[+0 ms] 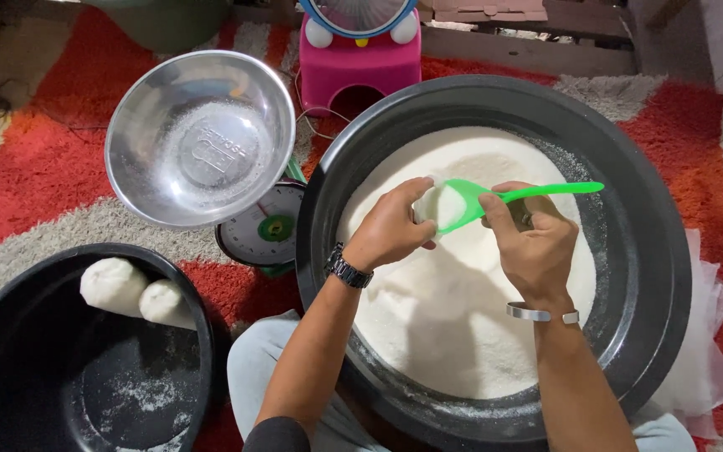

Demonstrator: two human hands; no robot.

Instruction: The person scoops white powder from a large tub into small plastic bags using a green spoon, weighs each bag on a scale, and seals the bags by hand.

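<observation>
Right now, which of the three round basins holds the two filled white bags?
The smaller black tub at lower left: two bags rest against its rim. The big black basin holds loose white powder; the steel bowl only a dusting.

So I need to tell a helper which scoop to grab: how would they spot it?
Find the big black basin of white powder. Above its middle, the right hand holds a scoop by its long handle while the left hand touches its bowl. It is the only bright green plastic thing there.

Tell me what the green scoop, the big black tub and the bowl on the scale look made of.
Green scoop: likely plastic, bright and slightly translucent. Big black tub: probably plastic, smooth with a dull sheen. Bowl: metal, likely stainless steel, mirror-like reflections.
</observation>
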